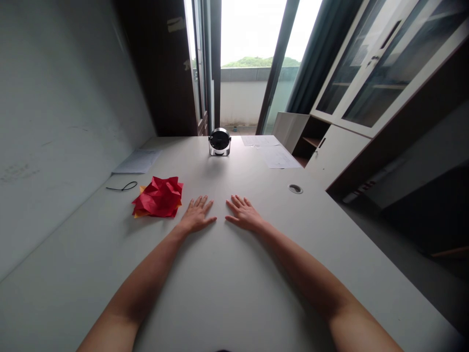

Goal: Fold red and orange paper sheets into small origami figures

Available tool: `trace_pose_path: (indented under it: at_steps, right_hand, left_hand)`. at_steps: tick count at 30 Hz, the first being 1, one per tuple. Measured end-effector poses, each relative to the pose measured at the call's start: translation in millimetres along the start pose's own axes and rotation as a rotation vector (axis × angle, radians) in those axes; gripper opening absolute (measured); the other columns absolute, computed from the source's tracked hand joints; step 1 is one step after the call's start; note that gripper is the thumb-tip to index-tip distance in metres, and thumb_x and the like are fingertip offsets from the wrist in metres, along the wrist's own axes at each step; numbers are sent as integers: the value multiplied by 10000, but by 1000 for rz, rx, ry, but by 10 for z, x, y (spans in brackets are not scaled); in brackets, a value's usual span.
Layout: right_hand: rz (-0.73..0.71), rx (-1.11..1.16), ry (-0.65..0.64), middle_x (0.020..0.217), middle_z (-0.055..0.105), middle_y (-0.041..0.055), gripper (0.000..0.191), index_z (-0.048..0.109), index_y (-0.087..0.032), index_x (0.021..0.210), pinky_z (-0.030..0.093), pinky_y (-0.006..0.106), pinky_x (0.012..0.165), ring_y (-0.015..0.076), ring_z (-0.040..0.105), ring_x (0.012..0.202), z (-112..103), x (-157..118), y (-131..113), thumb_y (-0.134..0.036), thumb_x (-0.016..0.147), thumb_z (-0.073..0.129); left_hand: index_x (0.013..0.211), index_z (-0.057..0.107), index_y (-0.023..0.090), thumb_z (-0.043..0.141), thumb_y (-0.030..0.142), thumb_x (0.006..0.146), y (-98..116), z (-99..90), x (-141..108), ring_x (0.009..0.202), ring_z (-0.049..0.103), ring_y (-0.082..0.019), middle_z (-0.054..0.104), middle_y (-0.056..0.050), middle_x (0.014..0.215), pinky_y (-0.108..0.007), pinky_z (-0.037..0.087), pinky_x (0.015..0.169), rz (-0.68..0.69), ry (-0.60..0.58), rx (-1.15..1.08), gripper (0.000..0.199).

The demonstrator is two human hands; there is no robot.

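Flat on the white table (220,283), palm down with fingers spread, lies my left hand (198,214). My right hand (244,213) rests the same way a short distance to its right, and neither hand holds anything. Just left of my left hand, apart from it, is a stack of crumpled red paper (159,197) with orange-yellow paper corners showing beneath. The two hands do not touch each other.
A round black and silver device (220,142) stands near the table's far edge. Paper sheets lie at the far left (137,162) and far right (278,157). A black cable loop (122,187) sits beside the red paper. A cable hole (295,188) is at the right.
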State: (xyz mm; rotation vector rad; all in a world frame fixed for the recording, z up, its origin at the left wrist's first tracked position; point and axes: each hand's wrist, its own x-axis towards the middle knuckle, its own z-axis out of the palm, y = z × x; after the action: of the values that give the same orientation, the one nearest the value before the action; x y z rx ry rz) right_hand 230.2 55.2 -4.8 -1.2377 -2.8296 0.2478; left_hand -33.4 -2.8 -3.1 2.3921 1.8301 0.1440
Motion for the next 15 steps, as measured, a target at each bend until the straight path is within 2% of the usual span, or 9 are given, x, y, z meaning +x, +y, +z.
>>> trace_pose_path:
  at_steps: [15]
  right_hand:
    - [-1, 7, 2, 1645, 63, 81, 867, 203, -250, 1585, 21, 477, 1223, 287, 34, 1519, 12, 10, 13, -791, 909, 214]
  left_hand:
    - [1565, 242, 295, 328, 757, 876, -2, -2, -3, 1524, 75, -304, 143, -46, 1655, -495, 58, 1216, 1, 1, -4, 834]
